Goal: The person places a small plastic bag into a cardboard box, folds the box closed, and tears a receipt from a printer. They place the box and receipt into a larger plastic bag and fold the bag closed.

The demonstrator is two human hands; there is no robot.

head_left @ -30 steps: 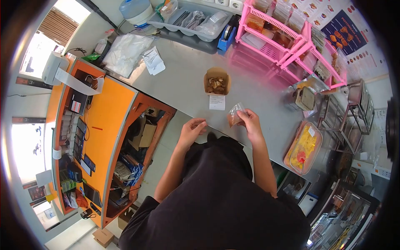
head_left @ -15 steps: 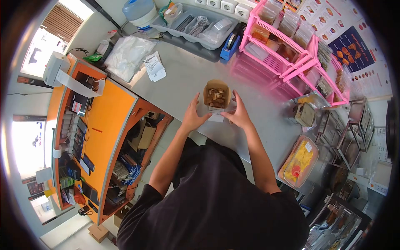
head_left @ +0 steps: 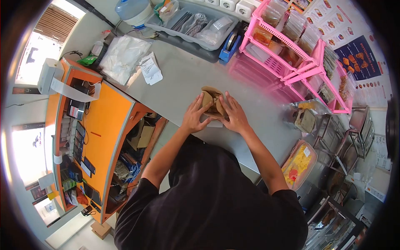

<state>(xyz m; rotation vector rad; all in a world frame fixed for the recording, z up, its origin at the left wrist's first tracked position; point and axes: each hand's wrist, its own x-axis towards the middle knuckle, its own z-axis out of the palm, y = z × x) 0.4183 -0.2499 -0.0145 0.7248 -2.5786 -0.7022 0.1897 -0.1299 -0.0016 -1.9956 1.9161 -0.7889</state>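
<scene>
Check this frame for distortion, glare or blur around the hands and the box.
Head view: heavy fisheye bending with black corners; the window at left is blown out white; the pink rack casts a pink sheen on the steel counter; left hand, right hand and the cardboard box sit near centre, evenly lit and sharp.

**Colours on and around the desk**

Paper box (head_left: 210, 93) — plain kraft brown, flaps a lighter tan. Desk (head_left: 183, 79) dull grey metal, tinted pink below the rack (head_left: 291, 46), which is bright pink. Side counter (head_left: 100, 121) orange with grey edging. Tape dispenser (head_left: 228, 43) blue. Tray (head_left: 166, 26) pale grey. Plastic bags (head_left: 123, 56) white; receipts (head_left: 150, 68) white with black print. Shirt (head_left: 216, 196) plain black. Container (head_left: 298, 162) — yellow food, red patch. Poster (head_left: 360, 56) dark blue.
</scene>
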